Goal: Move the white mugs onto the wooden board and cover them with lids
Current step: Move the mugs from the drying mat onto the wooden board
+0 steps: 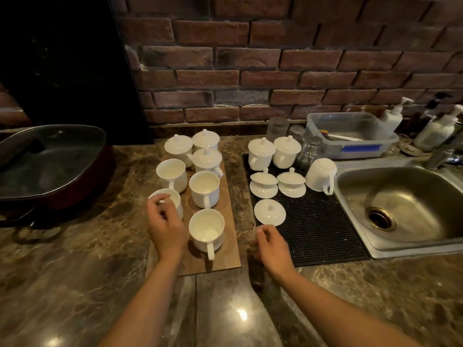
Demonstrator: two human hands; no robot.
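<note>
Seven mugs on the wooden board (pixel 231 246), three lidded and four open

The left hand (pixel 164 227) is curling loosely over one open mug (pixel 172 200); the right hand (pixel 271 244) is hovering, grasping nothing, just beside a single lid (pixel 269 212) on the black mat (pixel 323 231), where two lidded mugs, two stacked lid pairs and one overturned mug (pixel 320 174) are sitting; no writing is legible

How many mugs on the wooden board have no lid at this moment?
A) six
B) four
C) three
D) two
B: on the wooden board four mugs stand open, at and, under the left hand, at; the three at the far end, such as, already carry lids.
</note>
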